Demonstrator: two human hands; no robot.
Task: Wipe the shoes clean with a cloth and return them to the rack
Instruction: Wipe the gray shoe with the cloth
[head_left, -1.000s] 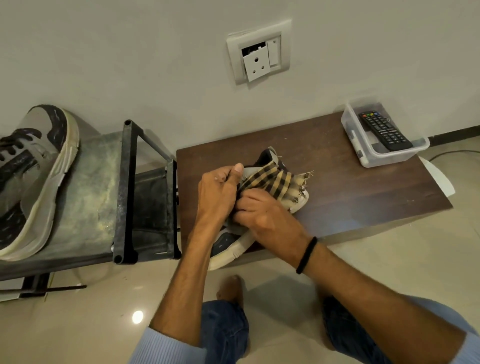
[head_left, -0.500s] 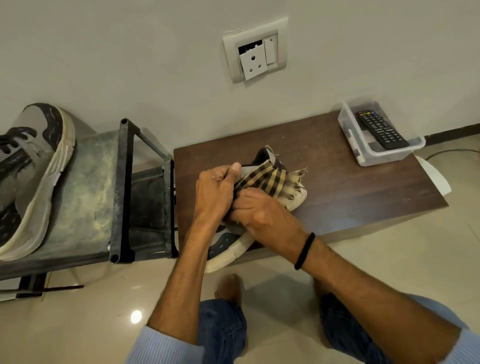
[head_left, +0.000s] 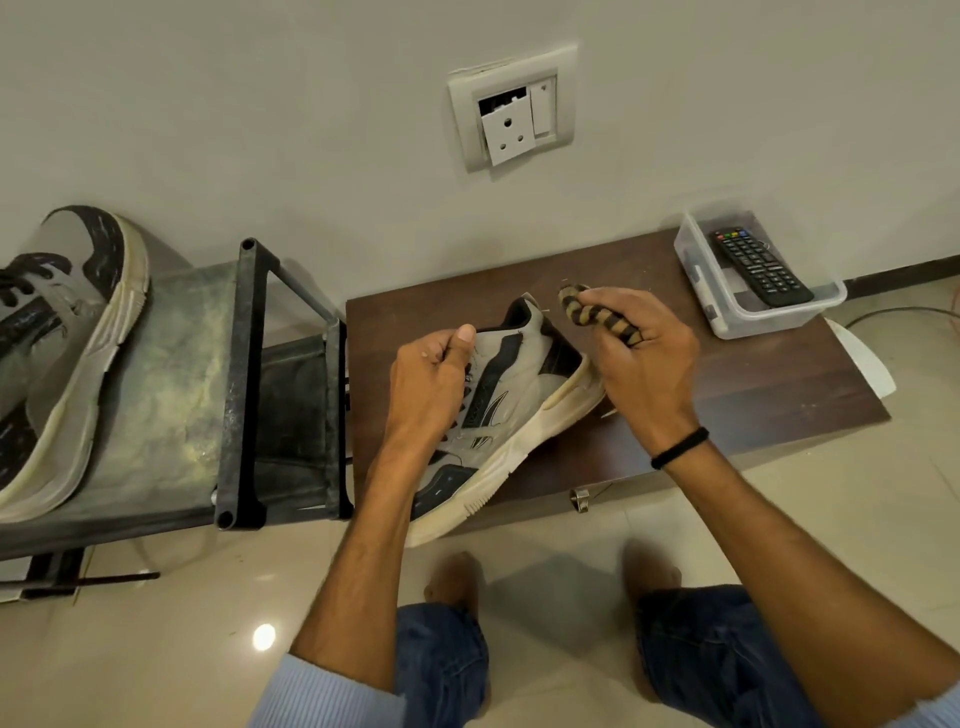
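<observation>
We judge the sneaker (head_left: 519, 400) light and stiff-soled, our left grip (head_left: 431, 382) curled round its laced upper, our right grip (head_left: 644, 364) clutching the limp checked cloth (head_left: 592, 315).

A shoe (head_left: 511, 410) lies at the front left corner of the table (head_left: 737, 395), a tub (head_left: 769, 325) holding a remote (head_left: 759, 267) at its back right. The rack (head_left: 171, 374), to the table's left, carries another shoe (head_left: 57, 364).

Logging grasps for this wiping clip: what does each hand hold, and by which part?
The left hand grips the shoe by its laced upper; the right hand holds the checked cloth, bunched in its curled fingers.
</observation>
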